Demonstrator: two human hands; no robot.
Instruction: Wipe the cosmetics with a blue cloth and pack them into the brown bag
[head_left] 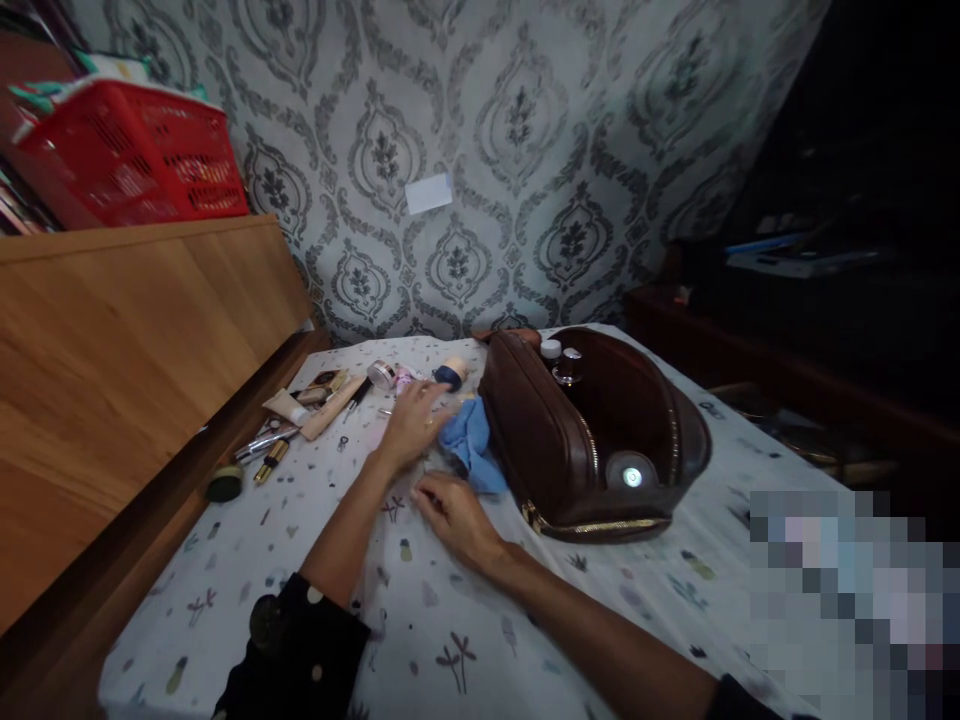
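My left hand point(415, 420) is over the printed cloth with its fingers stretched out and apart, beside a crumpled blue cloth point(474, 445). Just beyond its fingertips lies a round item with a dark blue part and a beige part point(451, 373). My right hand point(456, 512) rests low in front of the blue cloth, its fingers curled in; whatever they may hold is hidden. To the right stands a brown toiletry bag point(540, 430), unzipped, with a white-capped bottle point(551, 349) and a shiny-capped bottle point(571, 362) showing in its mouth.
Several cosmetics lie at the left: a cream tube point(286, 407), a gold-and-black tube point(271, 462), a jar point(382, 374) and a dark green round container point(224, 483) at the edge. A wooden panel point(150, 320) borders the left; a red basket point(142, 150) sits above it.
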